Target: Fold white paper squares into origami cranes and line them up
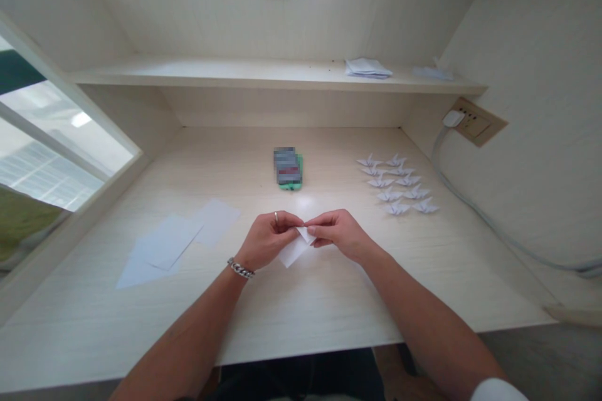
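Left hand and right hand pinch one folded paper, beside ten cranes, three sheets, one phone.

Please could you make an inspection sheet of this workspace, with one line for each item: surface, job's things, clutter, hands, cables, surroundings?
Surface: pale wood-grain desk, no spills seen.
Job's things: white paper piece, partly folded, between both hands; folded paper figures lie in two rows to the right.
Clutter: loose sheets overlap at the left; a green-cased device lies in the middle, its face blurred.
Grippers: left hand and right hand both pinch the paper piece with their fingers.
Cables: a grey cable runs from the wall socket along the right wall.
Surroundings: shelf above the desk, with a paper stack; window at the left.
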Tool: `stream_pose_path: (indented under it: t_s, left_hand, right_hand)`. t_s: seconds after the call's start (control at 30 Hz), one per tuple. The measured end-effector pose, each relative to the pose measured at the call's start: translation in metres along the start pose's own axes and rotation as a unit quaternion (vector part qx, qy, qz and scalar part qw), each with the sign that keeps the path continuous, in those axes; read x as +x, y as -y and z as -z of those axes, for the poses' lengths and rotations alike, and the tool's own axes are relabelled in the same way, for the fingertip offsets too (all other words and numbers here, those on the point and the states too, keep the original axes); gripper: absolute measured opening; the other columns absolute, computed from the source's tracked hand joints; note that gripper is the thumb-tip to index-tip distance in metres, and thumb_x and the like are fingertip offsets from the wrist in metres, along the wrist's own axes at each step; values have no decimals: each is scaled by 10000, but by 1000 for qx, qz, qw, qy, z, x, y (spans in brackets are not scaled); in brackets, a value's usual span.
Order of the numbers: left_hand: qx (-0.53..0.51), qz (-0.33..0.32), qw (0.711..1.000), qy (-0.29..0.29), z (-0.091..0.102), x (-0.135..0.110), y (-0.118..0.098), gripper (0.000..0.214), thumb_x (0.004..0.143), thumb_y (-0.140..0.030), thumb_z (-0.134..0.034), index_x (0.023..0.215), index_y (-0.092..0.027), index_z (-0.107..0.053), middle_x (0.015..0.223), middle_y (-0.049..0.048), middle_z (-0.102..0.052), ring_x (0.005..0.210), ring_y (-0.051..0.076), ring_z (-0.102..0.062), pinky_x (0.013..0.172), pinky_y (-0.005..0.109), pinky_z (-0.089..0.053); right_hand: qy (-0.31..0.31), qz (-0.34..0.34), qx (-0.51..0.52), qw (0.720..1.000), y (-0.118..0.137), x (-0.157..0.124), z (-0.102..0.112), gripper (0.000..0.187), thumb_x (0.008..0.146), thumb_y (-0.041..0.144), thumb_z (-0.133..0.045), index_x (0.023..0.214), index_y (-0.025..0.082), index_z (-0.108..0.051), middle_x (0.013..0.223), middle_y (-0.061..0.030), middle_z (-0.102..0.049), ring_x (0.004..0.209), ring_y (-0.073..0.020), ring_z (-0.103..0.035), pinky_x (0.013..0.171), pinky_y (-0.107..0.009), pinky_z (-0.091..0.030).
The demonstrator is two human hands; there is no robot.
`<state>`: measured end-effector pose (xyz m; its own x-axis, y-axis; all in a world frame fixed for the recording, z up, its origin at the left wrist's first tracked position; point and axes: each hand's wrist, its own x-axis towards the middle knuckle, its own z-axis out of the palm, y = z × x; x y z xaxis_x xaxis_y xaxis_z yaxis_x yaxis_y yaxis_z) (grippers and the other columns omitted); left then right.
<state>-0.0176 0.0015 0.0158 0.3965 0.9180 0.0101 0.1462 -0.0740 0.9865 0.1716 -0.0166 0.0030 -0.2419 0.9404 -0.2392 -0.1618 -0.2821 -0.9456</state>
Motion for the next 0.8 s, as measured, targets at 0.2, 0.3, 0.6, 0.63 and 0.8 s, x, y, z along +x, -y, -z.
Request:
stream_pose_path:
  t_s: [0.2,0.3,0.6,0.63,0.8]
  left_hand:
    - [-40,7,999,-1,3,1,0,171,684,-204,-696,838,-130,-712,805,61,-740,673,136,-654,576,210,-506]
    - [-64,20,998,4,4,2,0,240,678,-198,-702,910,-136,-708,864,68,-748,727,151,-671,620,227,-518]
    - [-21,36,999,-1,6,4,1,153,678,-246,-704,787,-146,-741,725,41,-725,609,126,-612,540,209,-455]
    - [-26,38,999,-2,7,4,2,148,683,-236,-688,789,-147,-743,717,37,-721,593,120,-601,527,205,-444]
    - [-30,49,998,-4,6,3,1,193,688,-246,-685,847,-149,-737,728,37,-721,576,117,-594,515,208,-436]
  right_hand:
    - [-17,-4,10,1000,2,-1,-1,355,526,319,-855,818,137,-766,723,-57,-721,622,-134,-649,650,-306,-572]
    - [-18,-4,17,1000,0,-1,1,353,523,306,-857,820,140,-765,723,-55,-720,626,-134,-650,659,-309,-571]
    - [-11,5,24,1000,-2,-2,1,360,514,299,-863,816,136,-754,721,-48,-721,633,-134,-659,680,-315,-570]
    - [-11,7,24,1000,-2,-2,1,361,516,297,-862,819,135,-753,721,-48,-722,632,-134,-660,677,-313,-570]
    - [-24,17,21,999,-3,-3,-2,374,512,313,-863,818,132,-748,722,-51,-726,634,-144,-668,691,-336,-579]
